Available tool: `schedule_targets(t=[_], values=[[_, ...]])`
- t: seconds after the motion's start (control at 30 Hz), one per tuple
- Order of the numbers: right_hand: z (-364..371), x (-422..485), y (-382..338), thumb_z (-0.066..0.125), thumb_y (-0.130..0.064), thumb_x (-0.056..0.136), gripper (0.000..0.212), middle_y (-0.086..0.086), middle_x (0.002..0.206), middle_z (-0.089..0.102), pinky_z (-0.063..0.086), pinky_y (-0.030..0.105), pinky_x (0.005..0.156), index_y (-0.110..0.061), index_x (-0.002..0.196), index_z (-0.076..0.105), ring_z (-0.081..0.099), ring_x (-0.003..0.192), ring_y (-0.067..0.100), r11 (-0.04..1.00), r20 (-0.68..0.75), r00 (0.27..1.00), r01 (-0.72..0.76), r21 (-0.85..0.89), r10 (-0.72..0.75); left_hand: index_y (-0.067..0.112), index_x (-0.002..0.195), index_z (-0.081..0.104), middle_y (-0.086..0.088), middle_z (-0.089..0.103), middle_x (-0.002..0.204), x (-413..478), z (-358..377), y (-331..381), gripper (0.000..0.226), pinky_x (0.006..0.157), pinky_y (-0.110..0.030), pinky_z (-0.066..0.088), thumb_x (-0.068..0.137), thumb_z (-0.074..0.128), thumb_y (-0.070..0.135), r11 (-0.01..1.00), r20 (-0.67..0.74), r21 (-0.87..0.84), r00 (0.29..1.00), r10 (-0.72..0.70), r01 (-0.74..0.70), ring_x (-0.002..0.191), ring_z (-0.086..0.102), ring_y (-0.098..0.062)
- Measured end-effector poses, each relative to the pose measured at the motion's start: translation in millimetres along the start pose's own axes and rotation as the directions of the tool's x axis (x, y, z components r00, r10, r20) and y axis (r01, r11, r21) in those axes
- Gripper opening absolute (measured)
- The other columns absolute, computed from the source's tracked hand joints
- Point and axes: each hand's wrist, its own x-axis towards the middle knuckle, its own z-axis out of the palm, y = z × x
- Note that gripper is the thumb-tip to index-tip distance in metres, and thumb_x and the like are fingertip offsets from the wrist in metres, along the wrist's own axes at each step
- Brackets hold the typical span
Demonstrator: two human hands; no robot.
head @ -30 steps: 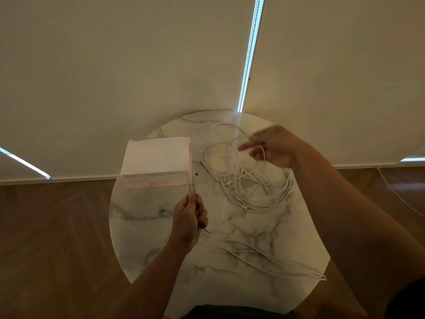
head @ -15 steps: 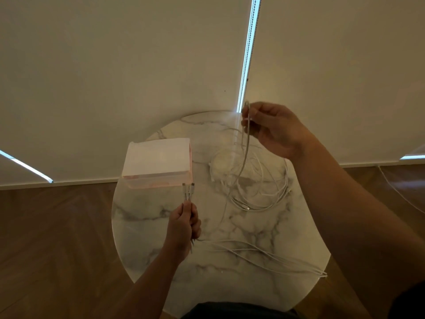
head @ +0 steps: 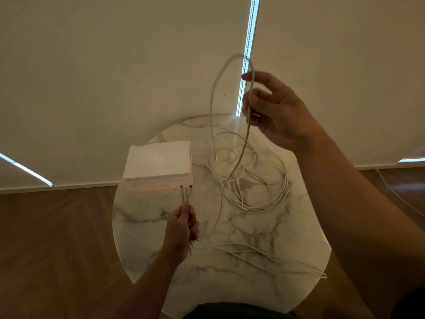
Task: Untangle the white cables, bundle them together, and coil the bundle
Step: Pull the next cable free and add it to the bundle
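- A dark garment (head: 230, 311) fills the bottom edge, closest to the camera.
- The round marble desk (head: 147, 229) stands on a wooden floor (head: 57, 249).
- Several straightened strands (head: 276, 257) of the white cables lie across the near part of the desk. They run from the left hand to the desk's near right edge, where they bend together.
- The left hand (head: 181, 229) is upright above the near-left part of the desk. Its fingers (head: 194, 223) are curled tight round a few cable ends, and the plugs (head: 186, 192) stick up out of the fist.
- A pale box (head: 158, 166) sits on the far-left part of the desk, with the plugs just in front of its near right corner.
- The tangle (head: 257, 180) of loose loops lies on the far-right part of the desk, beside the box.
- The right hand (head: 278, 111) is raised well above the tangle. Its fingers (head: 255, 97) are loosely curled, holding one lifted cable (head: 215, 107).
- That cable arches over the hand; its free end hangs down over the tangle, and its other run drops toward the desk near the left hand.
- Cream blinds (head: 115, 65) close the background, with a bright gap (head: 249, 31) between them.
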Motion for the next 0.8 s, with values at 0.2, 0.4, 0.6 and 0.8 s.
schedule_targets(t=[0.2,0.4,0.6,0.8], values=[[4,-14,11,0.060,0.011,0.086,0.016,0.022,0.082,0.064,0.046,0.028,0.055,-0.001,0.096,0.062,0.059,0.063,0.023,0.974,-0.122,0.991,-0.086,-0.208,0.062,0.010,0.074,0.040,-0.005,0.042,0.062,-2,-1,11,0.036,0.039,-0.019,0.019,0.106,0.028,0.021,0.996,-0.033,0.008,0.995,0.091,-0.090,0.038,0.020,-0.008],[33,-44,64,0.068,0.009,0.082,0.013,0.031,0.087,0.068,0.056,0.029,0.062,0.009,0.094,0.064,0.068,0.070,0.031,0.947,-0.166,0.945,-0.302,-0.108,0.283,0.009,0.076,0.043,-0.006,0.071,0.112,-4,26,35,0.035,0.038,-0.021,0.018,0.106,0.029,0.020,0.967,0.019,0.128,0.976,0.219,-0.219,0.037,0.023,-0.006],[51,-48,71,0.064,0.009,0.082,0.007,0.027,0.087,0.066,0.041,0.026,0.057,0.005,0.088,0.065,0.057,0.065,0.019,0.957,-0.217,0.938,-0.286,-0.042,0.270,0.008,0.074,0.043,-0.012,0.064,0.072,-6,49,32,0.036,0.043,-0.027,0.012,0.106,0.029,0.018,0.970,0.175,0.137,0.969,0.174,-0.199,0.037,0.021,-0.010],[11,-40,55,0.053,-0.026,0.095,0.025,0.002,0.057,0.055,0.049,0.030,0.064,-0.012,0.074,0.057,0.059,0.058,0.020,0.768,-0.440,0.746,-0.147,0.623,0.499,0.010,0.071,0.038,0.001,0.030,0.057,-7,17,31,0.037,0.042,-0.021,0.009,0.104,0.028,0.021,0.993,0.162,-0.054,0.980,0.115,-0.107,0.039,0.017,-0.006]])
